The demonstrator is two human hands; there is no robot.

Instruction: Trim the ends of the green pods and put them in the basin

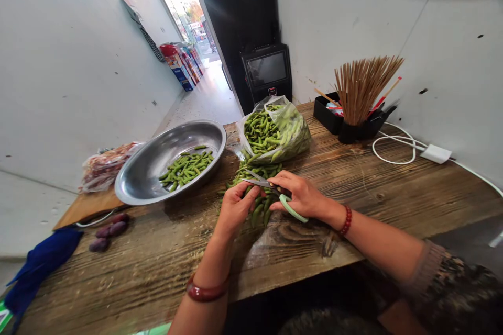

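My right hand [301,196] is closed around scissors with a pale green handle [293,210], and their blades point left, a little apart. Close to the blades, my left hand [236,207] has its fingertips pinched together. What sits in that pinch is hidden by the fingers. Under and behind both hands lies a loose heap of green soybean pods [257,214] on the wooden table. Just beyond it, a clear plastic bag [296,138] stands open, full of pods. To the left, a wide steel basin [137,178] holds more pods on one side.
Purple fruits [110,231] lie at left, near a blue cloth [43,267]. Behind the basin is a bagged reddish item [106,167]. At right stand a bundle of thin sticks [361,89], a black box [328,115] and a white cable with adapter [436,154].
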